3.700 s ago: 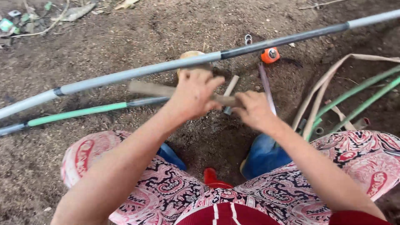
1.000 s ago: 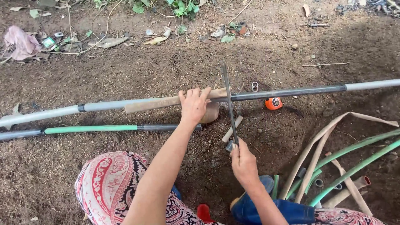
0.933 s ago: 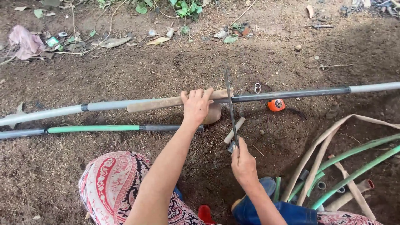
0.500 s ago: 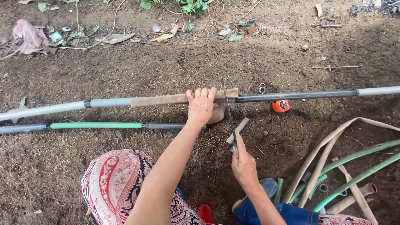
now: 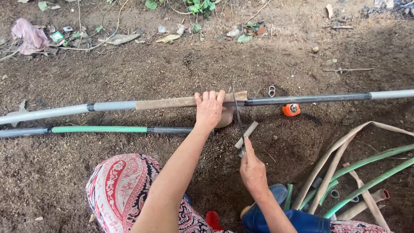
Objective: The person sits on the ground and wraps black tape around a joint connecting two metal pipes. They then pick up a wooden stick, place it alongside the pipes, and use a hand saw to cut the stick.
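Observation:
A long grey pipe [image 5: 310,99] lies across the dirt, with a tan section [image 5: 168,102] near its middle. My left hand [image 5: 210,108] presses down on that tan section. My right hand [image 5: 252,168] grips the handle of a thin saw blade [image 5: 236,111] that stands across the pipe just right of my left hand. A short pale pipe offcut [image 5: 246,133] lies on the soil below the blade.
A second pipe with a green section [image 5: 99,129] lies parallel, nearer me. An orange tape measure [image 5: 291,109] and small pipe rings [image 5: 271,91] sit by the pipe. Green and tan hoses [image 5: 366,166] pile at right. My patterned knee [image 5: 123,190] and blue boot [image 5: 293,215] are below.
The view has shifted slightly. My left hand stays on the tan section and the saw blade stays across the pipe, with my right hand still on its handle.

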